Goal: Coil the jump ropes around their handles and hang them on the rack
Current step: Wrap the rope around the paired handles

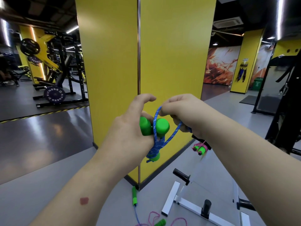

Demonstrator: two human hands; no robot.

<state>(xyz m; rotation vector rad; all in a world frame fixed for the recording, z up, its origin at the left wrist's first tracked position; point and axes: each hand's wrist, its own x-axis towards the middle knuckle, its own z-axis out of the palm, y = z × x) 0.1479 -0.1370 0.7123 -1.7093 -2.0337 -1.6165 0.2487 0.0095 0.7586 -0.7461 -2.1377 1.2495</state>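
Here the left hand [130, 128] grips two green handles [154, 128] chest-high; the right hand [180, 111] pinches a blue rope [157, 116] loop beside them, before a yellow pillar [171, 54]; another bundle [199, 148] seemingly hangs on the rack [187, 204].

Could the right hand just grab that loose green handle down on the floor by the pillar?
Probably not yet: the right hand is pinching the blue rope, and the green handle lies far below. Nothing blocks the way.

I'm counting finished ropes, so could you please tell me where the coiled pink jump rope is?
In the head view, the pink jump rope hangs coiled around its green handles on the rack, right of centre, just below the right hand's wrist and beside the yellow pillar.
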